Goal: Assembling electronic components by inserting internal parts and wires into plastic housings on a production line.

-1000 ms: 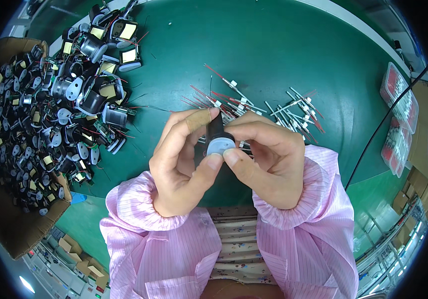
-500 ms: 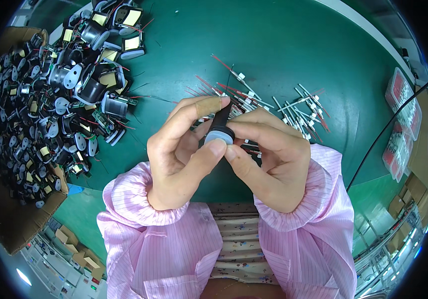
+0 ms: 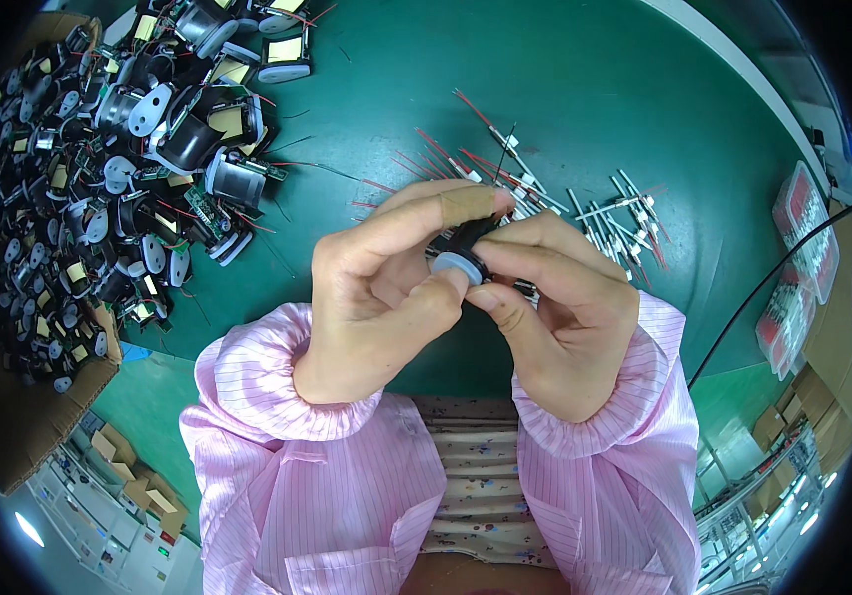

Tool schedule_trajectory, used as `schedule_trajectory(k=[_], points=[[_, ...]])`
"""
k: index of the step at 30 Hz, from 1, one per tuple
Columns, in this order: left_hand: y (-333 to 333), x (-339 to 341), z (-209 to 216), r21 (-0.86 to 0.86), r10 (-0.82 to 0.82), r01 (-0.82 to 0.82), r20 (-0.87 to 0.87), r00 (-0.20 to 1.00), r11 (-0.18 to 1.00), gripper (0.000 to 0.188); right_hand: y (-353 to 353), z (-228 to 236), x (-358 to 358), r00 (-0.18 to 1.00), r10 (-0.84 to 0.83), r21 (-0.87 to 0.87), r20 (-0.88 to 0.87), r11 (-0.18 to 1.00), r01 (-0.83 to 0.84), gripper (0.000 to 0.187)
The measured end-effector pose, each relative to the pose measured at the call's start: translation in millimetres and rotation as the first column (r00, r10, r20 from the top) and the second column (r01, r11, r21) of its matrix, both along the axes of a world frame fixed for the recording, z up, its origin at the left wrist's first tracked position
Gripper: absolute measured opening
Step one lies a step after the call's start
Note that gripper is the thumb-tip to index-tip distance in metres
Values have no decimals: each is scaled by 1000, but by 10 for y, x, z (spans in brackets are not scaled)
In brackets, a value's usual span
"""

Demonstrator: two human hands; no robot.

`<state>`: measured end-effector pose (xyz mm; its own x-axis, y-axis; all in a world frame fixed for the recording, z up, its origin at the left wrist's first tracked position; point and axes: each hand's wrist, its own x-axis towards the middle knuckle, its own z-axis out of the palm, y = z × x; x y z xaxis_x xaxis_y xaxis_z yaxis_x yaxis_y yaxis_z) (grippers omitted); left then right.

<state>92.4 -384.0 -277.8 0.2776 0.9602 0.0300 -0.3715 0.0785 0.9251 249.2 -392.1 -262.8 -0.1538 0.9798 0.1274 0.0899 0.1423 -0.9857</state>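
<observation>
Head: both hands [image 3: 365, 309] [image 3: 567, 317] pinch a black part [image 3: 467, 236] slanting lengthwise up-right from its grey disc [image 3: 459, 264]

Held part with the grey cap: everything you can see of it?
The held part has a black, plastic-looking body and a rounded, pale grey cap at the end nearer the wearer. It's held over the green table. The left hand has its thumb on the cap and a tan-wrapped finger at the far end; the right hand grips its right side. Fingers hide much of it.
</observation>
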Motion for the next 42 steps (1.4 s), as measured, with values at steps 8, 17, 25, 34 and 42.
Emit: schedule_trajectory(k=[8,17,25,34,42], points=[[68,-12,121,-50,-63,65,41,997,997,35,36,47,80,999,25,-15,-32,1000,-26,21],[107,-67,235,64,-116,133,-228,967,989,39,45,52,95,979,56,-70,-195,995,-71,19],[69,-82,175,106,-45,79,-289,956,991,33,16,27,51,993,33,-31,-118,999,-36,21],[168,-142,161,161,-155,186,-189,970,969,42,3,13,84,895,26,-179,-446,977,-118,23],[157,-147,239,83,-210,235,-238,948,968,55,5,74,155,857,-59,-403,-512,897,-180,28]])
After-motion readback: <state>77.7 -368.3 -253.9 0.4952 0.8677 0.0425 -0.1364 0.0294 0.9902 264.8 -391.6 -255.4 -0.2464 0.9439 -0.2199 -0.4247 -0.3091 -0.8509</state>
